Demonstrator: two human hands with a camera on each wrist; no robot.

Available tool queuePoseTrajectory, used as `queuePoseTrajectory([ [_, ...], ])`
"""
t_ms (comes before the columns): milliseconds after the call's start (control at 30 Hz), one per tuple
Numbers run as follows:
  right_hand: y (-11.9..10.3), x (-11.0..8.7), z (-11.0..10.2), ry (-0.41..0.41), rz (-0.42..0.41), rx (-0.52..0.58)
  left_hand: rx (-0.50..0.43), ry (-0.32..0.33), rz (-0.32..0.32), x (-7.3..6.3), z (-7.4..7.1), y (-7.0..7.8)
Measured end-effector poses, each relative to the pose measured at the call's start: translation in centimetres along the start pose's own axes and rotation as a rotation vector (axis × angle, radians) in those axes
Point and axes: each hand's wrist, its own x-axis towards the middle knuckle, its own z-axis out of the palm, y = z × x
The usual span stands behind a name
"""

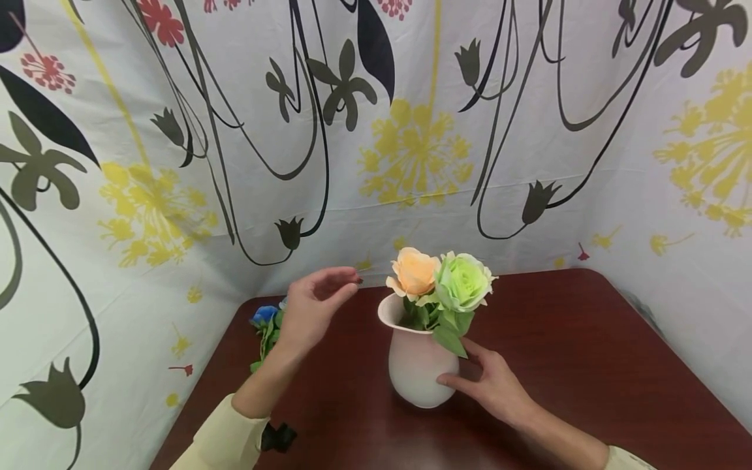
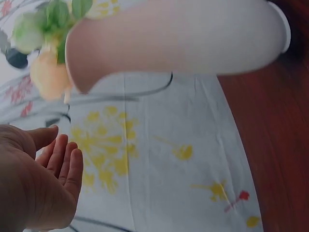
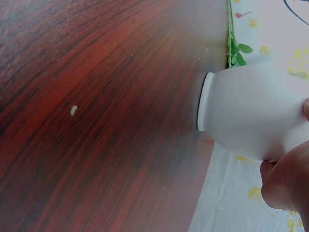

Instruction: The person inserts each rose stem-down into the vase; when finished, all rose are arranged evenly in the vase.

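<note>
In the head view, a smooth, rounded vase, pale pink at the neck and whitish below (image 1: 420, 365), stands upright just right of centre and lower in the frame, holding a peach-coloured artificial rose (image 1: 414, 271) and a light-green artificial rose with frilled petals (image 1: 464, 282). Both blooms rise above its flared, uneven rim, the green one leaning right with leaves over the edge. The vase rests on a dark reddish-brown, wood-grained surface (image 1: 558, 339) with a soft sheen. A blue artificial flower with green leaves (image 1: 264, 316) lies at the left of the frame, partly hidden by the forearm. Behind hangs white, lightly creased cloth printed with plants (image 1: 352, 163). The right hand (image 1: 493, 382) has its grip closed around the vase's right side, thumb in front. The left hand (image 1: 317, 307), left of the blooms, has a released grip: fingers gently bent, thumb apart, touching nothing.
</note>
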Motion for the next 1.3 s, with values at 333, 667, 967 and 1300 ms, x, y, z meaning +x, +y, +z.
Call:
queuePoseTrajectory([
  [333, -0.3, 0.0, 0.0, -0.002, 0.006, -0.006, 0.004, 0.146, -0.125, 0.9, -5.0, -3.6],
  [667, -0.1, -0.1, 0.1, 0.009, -0.002, -0.014, 0.002, 0.249, -0.306, 1.0, -8.1, -8.5],
  [967, 0.0, -0.1, 0.1, 0.008, -0.007, -0.001, 0.041, 0.285, -0.406, 0.4, -9.2, -14.2],
  [1300, 0.1, 0.0, 0.1, 0.01, -0.009, -0.013, 0.238, 0.275, -0.498, -0.7, -9.1, -18.7],
])
